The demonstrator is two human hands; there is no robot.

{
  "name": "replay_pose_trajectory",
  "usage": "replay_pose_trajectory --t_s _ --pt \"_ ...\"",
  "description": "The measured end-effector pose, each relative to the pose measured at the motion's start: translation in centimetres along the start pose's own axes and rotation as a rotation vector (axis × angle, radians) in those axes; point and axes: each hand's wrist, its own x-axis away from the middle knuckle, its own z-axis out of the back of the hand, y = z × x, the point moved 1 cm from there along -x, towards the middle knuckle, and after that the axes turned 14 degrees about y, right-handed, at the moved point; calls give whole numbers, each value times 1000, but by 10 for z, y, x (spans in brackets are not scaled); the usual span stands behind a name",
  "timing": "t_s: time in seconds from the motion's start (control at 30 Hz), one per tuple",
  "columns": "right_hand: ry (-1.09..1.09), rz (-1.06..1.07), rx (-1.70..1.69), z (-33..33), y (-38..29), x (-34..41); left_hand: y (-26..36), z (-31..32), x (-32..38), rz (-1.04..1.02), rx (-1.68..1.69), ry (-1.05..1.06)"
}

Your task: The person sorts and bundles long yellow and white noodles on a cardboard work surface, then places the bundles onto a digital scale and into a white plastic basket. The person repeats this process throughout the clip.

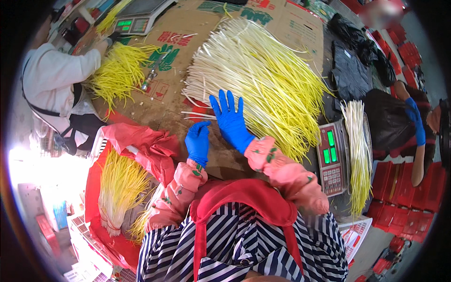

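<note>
A broad pile of yellow garlic chives (253, 77) with white stems lies on cardboard over the table. My right hand (230, 121), in a blue glove, rests flat with spread fingers at the pile's near edge, over some white stems. Just left of it my left hand (198, 142), gloved too, is partly curled above the table; whether it pinches anything is not plain. A few loose white stems (199, 115) lie by its fingertips. On the right, a bundle of garlic chives (356, 151) lies on the pan of a digital scale (331, 160) with lit green displays.
At lower left, a red-lined crate (92, 208) holds more garlic chives (121, 190). A co-worker in a white top (58, 74) stands left beside another pile (118, 70) and a second scale (135, 24). Black plastic bags (350, 70) lie at right, near another person's blue-gloved hand (415, 121).
</note>
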Motion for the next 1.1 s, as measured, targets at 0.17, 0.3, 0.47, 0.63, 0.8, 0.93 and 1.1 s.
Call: replay_pose_trajectory --t_s 0.17,0.3,0.47,0.63,0.8,0.93,1.1 --pt "46 -185 104 -42 20 -28 -8 25 -36 358 192 -107" --pt "6 -216 115 -56 27 -33 -30 0 -65 678 465 -167" --pt "51 -304 177 -55 16 -44 -39 -73 -117 754 799 -378" --pt "-54 -381 191 -59 5 -57 -35 -93 -129 900 820 -432" --pt "162 -350 327 -62 8 -64 -32 -76 -114 611 754 -388" --pt "87 -315 195 -62 19 -66 -17 -77 -114 628 646 -300" --pt "72 -305 65 -56 24 -62 4 -85 -120 769 998 -456"
